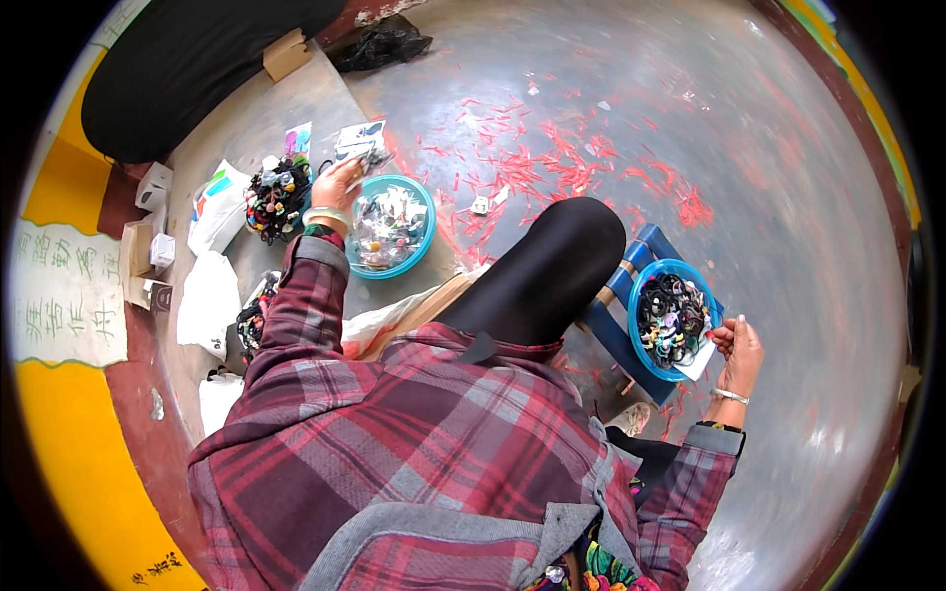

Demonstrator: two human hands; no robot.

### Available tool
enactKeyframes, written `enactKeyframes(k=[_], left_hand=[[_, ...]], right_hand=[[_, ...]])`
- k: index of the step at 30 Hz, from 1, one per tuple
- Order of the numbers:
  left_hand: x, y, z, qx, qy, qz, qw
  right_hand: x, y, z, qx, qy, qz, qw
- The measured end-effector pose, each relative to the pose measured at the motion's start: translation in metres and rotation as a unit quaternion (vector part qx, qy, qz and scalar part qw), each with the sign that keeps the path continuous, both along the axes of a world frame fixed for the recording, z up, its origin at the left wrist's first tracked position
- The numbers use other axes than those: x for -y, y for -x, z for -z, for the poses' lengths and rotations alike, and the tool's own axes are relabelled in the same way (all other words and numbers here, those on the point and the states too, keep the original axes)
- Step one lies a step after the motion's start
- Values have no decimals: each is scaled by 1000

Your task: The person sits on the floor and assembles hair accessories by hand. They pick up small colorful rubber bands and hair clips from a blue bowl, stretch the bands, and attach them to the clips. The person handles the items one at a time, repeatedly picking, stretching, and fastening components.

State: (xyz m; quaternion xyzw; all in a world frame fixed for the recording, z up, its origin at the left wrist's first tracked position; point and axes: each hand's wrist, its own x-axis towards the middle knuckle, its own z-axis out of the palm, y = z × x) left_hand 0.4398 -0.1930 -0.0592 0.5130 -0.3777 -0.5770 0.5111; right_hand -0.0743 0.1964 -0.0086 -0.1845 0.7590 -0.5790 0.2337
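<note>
My left hand (338, 184) is raised beside a turquoise basin (431, 222), its fingers closed on a small, dark, clear-looking packet (374, 158). Inside that basin lie many small clear packets (386, 225) with pale and coloured bits. At the right, my right hand (739, 353) is at the rim of a blue basin (634, 330) full of black hair ties (672, 317) with coloured ornaments. Its fingers are pinched together; what they hold is too small to make out. A white card (698, 361) lies at the basin's edge next to them.
The blue basin stands on a blue stool (645, 246). Another heap of hair ties (276, 197) sits left of my left hand, near white bags (209, 300). Red scraps (562, 163) litter the grey floor ahead. A black plastic bag (384, 44) lies at the far side.
</note>
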Motion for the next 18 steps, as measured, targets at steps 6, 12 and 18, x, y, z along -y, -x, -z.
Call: enactKeyframes(k=[6, 12, 18], left_hand=[[27, -74, 66, 298, 93, 1, 950], [59, -64, 100, 338, 131, 18, 932], [63, -43, 95, 490, 57, 67, 867]], right_hand=[[4, -7, 8, 10, -38, -28, 999], [3, -11, 19, 36, -39, -26, 998], [3, -11, 23, 41, -47, -38, 997]])
